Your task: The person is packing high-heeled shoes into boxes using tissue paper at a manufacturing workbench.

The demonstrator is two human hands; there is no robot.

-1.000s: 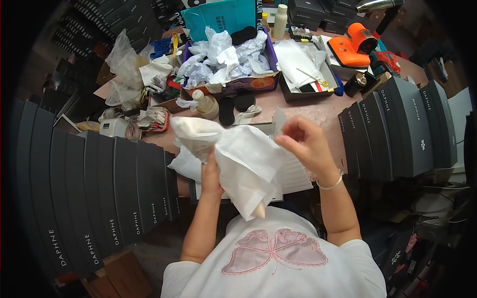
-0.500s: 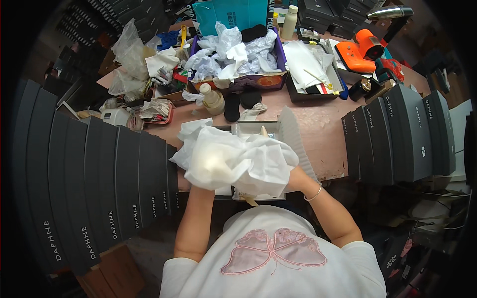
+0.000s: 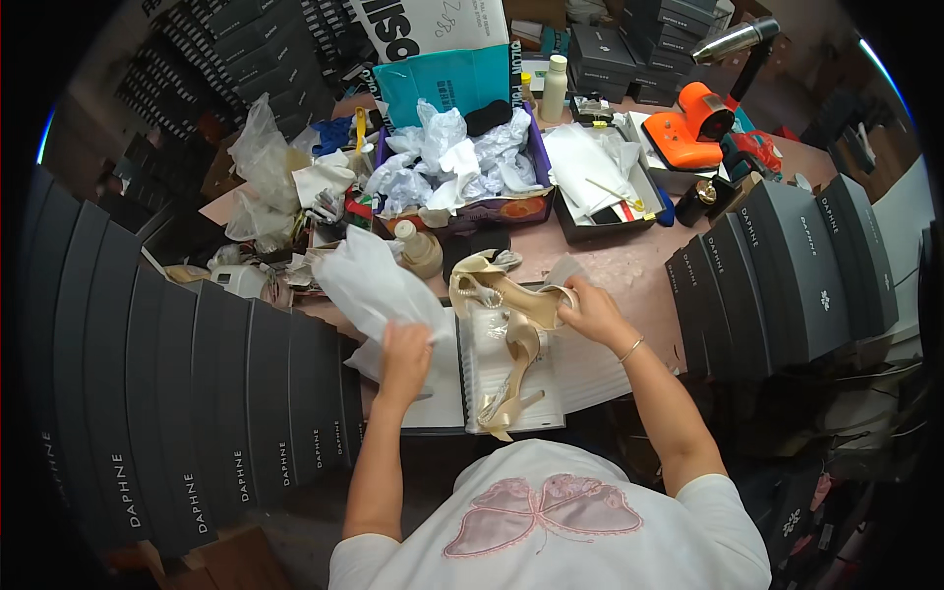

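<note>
My right hand (image 3: pixel 596 317) grips a beige high-heeled sandal (image 3: pixel 531 303) by its toe end, above the right part of an open shoebox (image 3: pixel 447 393). Pearl-like beads show at the sandal's strap. The matching sandal (image 3: pixel 523 356) lies in the box below, its heel pointing right. Closed around a sheet of white tissue paper (image 3: pixel 369 285), my left hand (image 3: pixel 405 362) is over the box's left side. The sheet billows up and away from me. More white paper lies beneath that hand.
Stacks of dark grey shoeboxes flank me, left (image 3: pixel 211 383) and right (image 3: pixel 777 265). At the back are a purple carton (image 3: pixel 536 162) full of crumpled tissue, a cream bottle (image 3: pixel 423 251), a tray of papers (image 3: pixel 605 231) and an orange device (image 3: pixel 683 138). Black pads lie before the carton.
The tissue bundle that covered both hands has come apart. My left hand has drawn the paper left, and a sandal now shows in my right hand, farther right. The view has shifted slightly.
</note>
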